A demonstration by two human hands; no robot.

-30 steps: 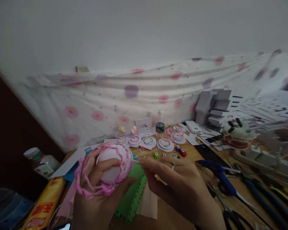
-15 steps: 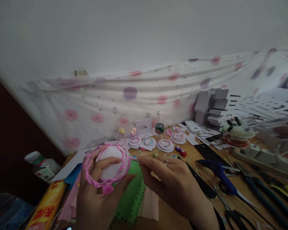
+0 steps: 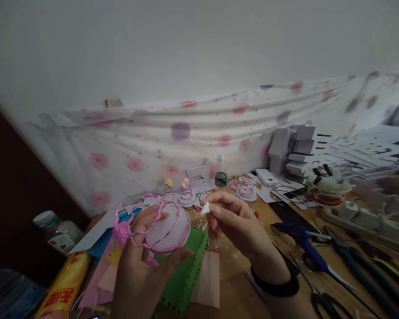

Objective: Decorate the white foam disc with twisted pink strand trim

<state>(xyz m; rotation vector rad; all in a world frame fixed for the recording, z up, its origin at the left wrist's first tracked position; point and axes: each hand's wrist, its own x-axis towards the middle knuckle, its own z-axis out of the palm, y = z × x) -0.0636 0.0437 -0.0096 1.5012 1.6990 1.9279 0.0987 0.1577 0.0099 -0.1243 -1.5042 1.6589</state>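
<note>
Hands at a cluttered wooden tabletop (image 3: 332, 259), near its left front corner. Left hand (image 3: 142, 261) grasps a white round disc wrapped in a looped pink paper-strip frame (image 3: 166, 223), thumb under the rim, fingers across the face; the piece is lifted just above a green perforated paper sheet (image 3: 186, 266). Right hand (image 3: 234, 221) is raised beside the disc, fingertips pinched on a small white paper scrap (image 3: 205, 208). Finished small ringed discs (image 3: 246, 190) and a clear plastic bottle with a green label (image 3: 221, 173) stand along the back edge; a blue glue gun (image 3: 299, 239) and dark-handled pliers (image 3: 355, 261) lie to the right. Risks, as judged: the thin pink loops could crush or tear under a tighter hold; the scrap, held only by fingertips, could slip and be lost among the paper litter.
</note>
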